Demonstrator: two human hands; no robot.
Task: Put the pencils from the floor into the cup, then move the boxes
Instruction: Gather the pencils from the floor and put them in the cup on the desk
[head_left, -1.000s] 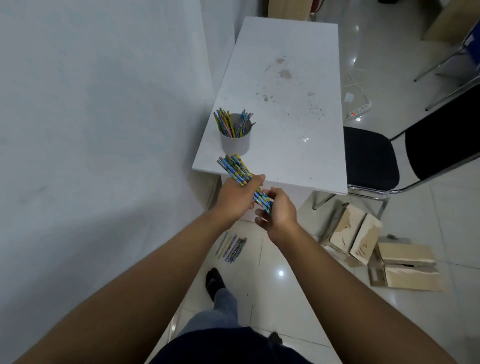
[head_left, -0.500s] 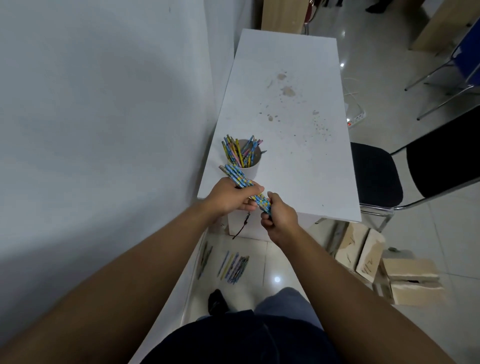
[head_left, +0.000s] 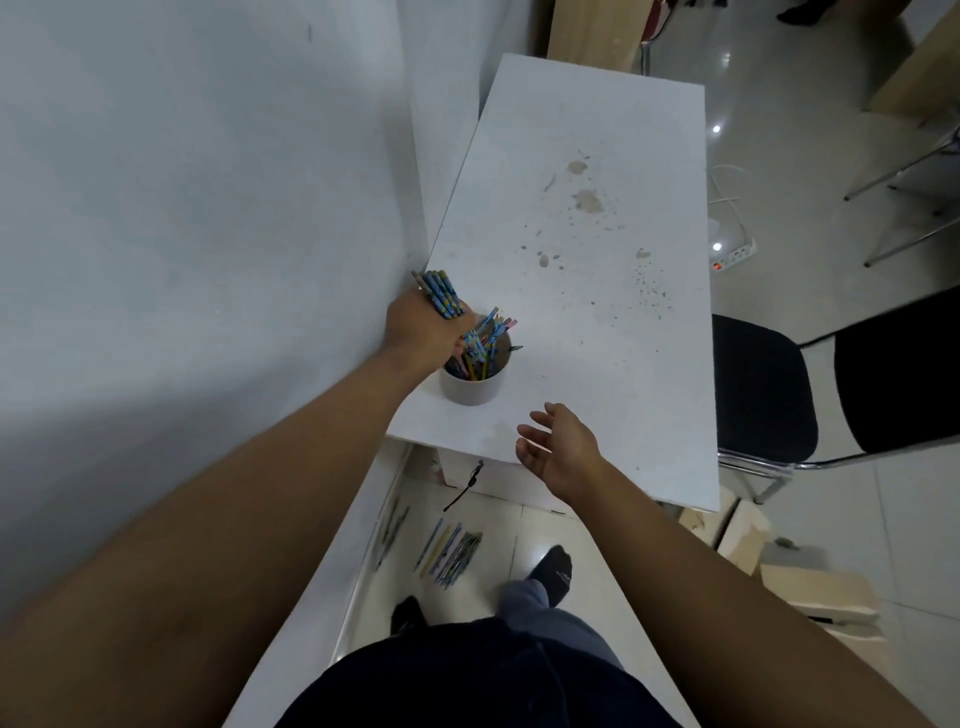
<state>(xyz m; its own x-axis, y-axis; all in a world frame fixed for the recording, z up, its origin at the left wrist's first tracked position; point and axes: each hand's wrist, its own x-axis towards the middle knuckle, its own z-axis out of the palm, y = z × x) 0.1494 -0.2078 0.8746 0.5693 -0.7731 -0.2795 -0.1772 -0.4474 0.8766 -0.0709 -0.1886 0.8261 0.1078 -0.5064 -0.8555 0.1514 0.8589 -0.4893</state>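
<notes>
A grey cup stands on the near left corner of the white table, with several patterned pencils inside. My left hand is over the cup's left rim, shut on a bundle of pencils whose lower ends reach into the cup. My right hand hovers open and empty above the table's near edge. More pencils lie on the floor below the table, with a few beside the wall. Cardboard boxes lie on the floor at the lower right.
A white wall runs along the left. A black chair stands right of the table, close to the boxes. A power strip with a cable lies on the floor beyond it. My feet in dark socks stand near the floor pencils.
My right hand has let go of the bundle and drawn back, open. My left hand has carried the pencils forward and tipped them into the cup.
</notes>
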